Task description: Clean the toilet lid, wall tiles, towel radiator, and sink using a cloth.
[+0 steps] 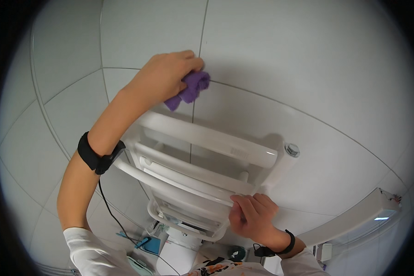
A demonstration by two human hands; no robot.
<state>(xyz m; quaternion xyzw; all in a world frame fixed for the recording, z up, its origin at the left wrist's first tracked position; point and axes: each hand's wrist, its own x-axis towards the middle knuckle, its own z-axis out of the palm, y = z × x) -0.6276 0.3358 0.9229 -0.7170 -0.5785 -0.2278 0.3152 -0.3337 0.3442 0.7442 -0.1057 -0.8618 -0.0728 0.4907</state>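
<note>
My left hand (169,74) is at the wall above a white towel rack (207,138). Its fingers are closed on a bunched purple cloth (195,88), which lies close to the white wall tiles (279,51). Part of the cloth is covered by the fingers. Lower and to the right, my right hand (253,215) grips the right end of the rack's front rail (179,186), with the fingers curled over it. The wide top bar of the rack sits just below the cloth, and a metal cap (292,149) shows at the top of its right upright.
Beneath the rack stands a white toilet (176,257). A blue dustpan (151,245) lies to its left and a dark bin (237,253) to its right. A long white cabinet or fixture (352,217) juts out at right. A black cable (112,214) hangs from my left wrist strap.
</note>
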